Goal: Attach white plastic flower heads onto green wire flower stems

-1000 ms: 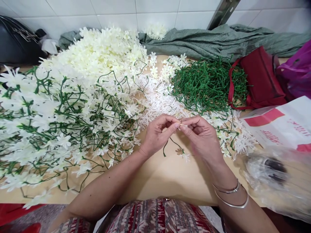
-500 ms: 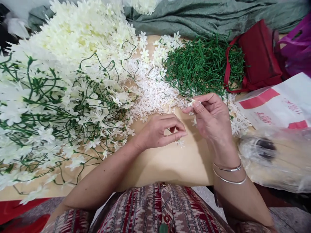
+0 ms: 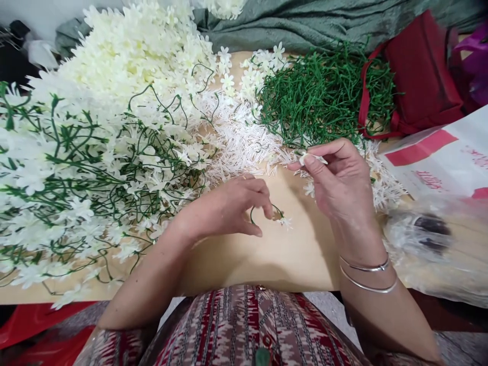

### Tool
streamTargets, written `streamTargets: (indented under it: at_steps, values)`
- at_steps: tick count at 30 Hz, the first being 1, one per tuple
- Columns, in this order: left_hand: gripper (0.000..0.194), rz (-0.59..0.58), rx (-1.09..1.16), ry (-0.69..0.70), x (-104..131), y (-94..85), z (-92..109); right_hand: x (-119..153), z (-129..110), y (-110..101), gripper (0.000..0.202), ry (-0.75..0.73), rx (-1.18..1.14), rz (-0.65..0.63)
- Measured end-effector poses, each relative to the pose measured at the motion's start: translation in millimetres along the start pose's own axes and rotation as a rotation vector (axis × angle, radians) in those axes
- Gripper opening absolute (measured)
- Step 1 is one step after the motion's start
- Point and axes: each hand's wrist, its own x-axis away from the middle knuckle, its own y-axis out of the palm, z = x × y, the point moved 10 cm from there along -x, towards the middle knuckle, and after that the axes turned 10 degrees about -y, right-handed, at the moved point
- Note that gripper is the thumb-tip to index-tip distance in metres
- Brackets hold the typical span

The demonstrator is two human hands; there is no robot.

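My left hand [image 3: 244, 206] is open over the table, thumb and fingers apart. Beneath and beside its fingers lies a green stem with a small white flower [image 3: 285, 221] at its end. My right hand [image 3: 339, 175] pinches a small white flower [image 3: 312, 158] between thumb and fingers. Just beyond the right hand is a heap of green stems [image 3: 324, 96]. White thin pieces [image 3: 247, 137] are spread between that heap and a large pile of white flowers on green stems [image 3: 95, 168].
Loose cream blossoms [image 3: 141, 46] are piled at the back left. A red bag [image 3: 423, 71], a white and red paper bag [image 3: 430, 157] and a clear plastic bag [image 3: 450, 249] occupy the right side. Green cloth [image 3: 297, 23] lies along the back.
My left hand has opened and drawn back to the left, away from the stem on the table. My right hand still pinches the white flower. The view has shifted slightly.
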Motion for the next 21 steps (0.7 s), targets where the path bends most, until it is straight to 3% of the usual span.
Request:
streamTargets:
  at_steps: [5, 10, 12, 15, 18, 21]
  values:
    - [0.020, -0.097, -0.220, -0.264, 9, 5.6, -13, 1, 0, 1, 0.017, 0.005, 0.008, -0.004]
    - [0.012, -0.061, -0.176, -0.175, -3, 13.5, -14, 1, 0, 5, 0.014, -0.005, -0.028, -0.017]
    - [0.010, -0.028, -0.030, -0.092, -8, 10.9, -8, 1, -1, 5, 0.015, -0.011, -0.032, 0.000]
    - [0.005, 0.044, 0.398, -0.029, -13, 1.3, -5, 2, -3, 3, 0.013, -0.012, -0.008, 0.024]
    - [0.019, 0.208, 0.809, -0.091, -17, -5.6, -28, 4, -1, 4, 0.010, 0.028, 0.049, -0.030]
    - [0.034, 0.376, 0.937, -0.143, -19, -4.8, -54, 8, 8, 10, 0.008, 0.113, 0.081, -0.128]
